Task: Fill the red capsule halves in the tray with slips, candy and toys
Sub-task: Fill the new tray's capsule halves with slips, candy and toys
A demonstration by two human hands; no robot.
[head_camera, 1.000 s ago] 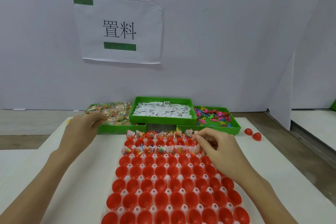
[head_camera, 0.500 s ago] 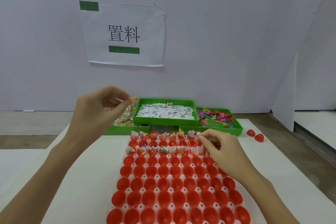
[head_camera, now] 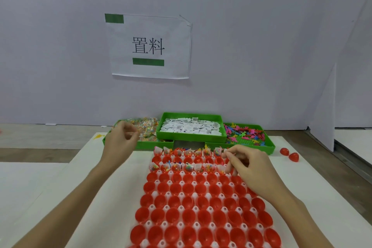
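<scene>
Capsule halves (head_camera: pixel 188 201) sit in the tray (head_camera: pixel 193 183) on the worktop (head_camera: pixel 96 197); left hand (head_camera: pixel 120 141) over the candy bin (head_camera: pixel 141 144), grip curled, contents unclear; right hand (head_camera: pixel 249 167) pinches something small at the second filled row.

the tray (head_camera: pixel 193 183) runs off the bottom edge, and blur hides what the left hand (head_camera: pixel 120 139) fingers hold.

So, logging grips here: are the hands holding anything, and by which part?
Left hand pinches something small and blurred over the candy bin; the right hand's fingertips hide any hold.
</scene>
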